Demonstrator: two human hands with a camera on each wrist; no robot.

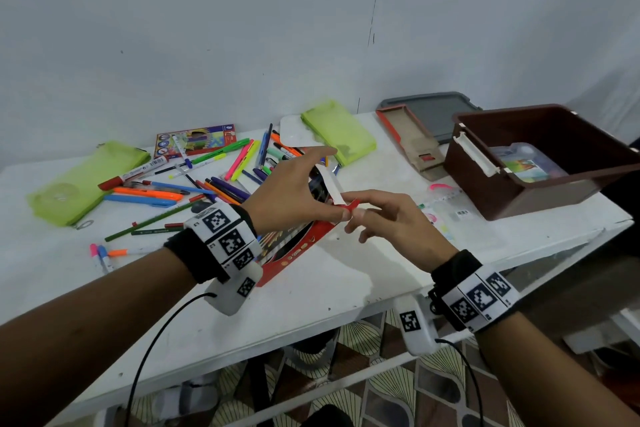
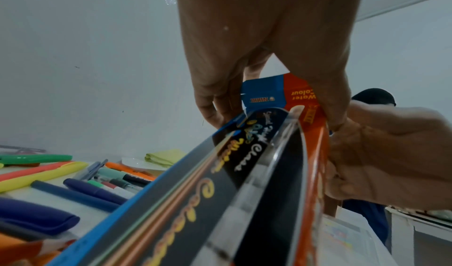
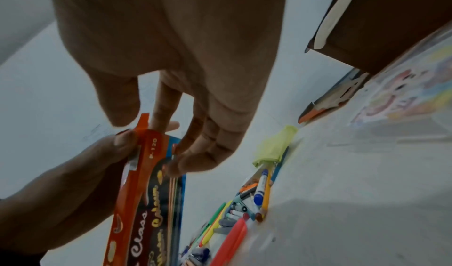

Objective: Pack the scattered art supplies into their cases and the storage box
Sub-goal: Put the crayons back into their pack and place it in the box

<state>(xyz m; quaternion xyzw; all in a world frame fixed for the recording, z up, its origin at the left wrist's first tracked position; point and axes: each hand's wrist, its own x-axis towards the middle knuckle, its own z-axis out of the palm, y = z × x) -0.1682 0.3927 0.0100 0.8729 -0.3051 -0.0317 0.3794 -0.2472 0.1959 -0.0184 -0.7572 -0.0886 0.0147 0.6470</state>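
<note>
Your left hand (image 1: 294, 194) grips the top end of the red watercolour box (image 1: 298, 246), thumb on the near side and fingers reaching over the far side, with the box tilted up and its lower end down on the table (image 1: 346, 274) near the front edge, about mid-width. The white inside of its end flap (image 1: 333, 185) stands open. Your right hand (image 1: 391, 222) has thumb and forefinger pinching the small red tab at that same top end, right against your left thumb, while the other fingers hang loosely curled. In the left wrist view the box (image 2: 244, 183) shows a black printed face, a blue edge and a clear tray inside.

The loose pens and markers (image 1: 214, 177) are spread over the left half of the table, toward the back. One lime green pouch (image 1: 83, 180) lies near the left edge, another one (image 1: 341, 135) sits toward the back edge in the middle, partly on a white palette (image 1: 292, 132). A coloured pencil pack (image 1: 197, 140) lies flat between them by the back edge. The brown storage box (image 1: 540, 163) stands open at the right end with a clear case (image 1: 526, 163) inside, and a flattened red carton (image 1: 408, 139) plus a grey lid (image 1: 436, 111) sit behind it.
</note>
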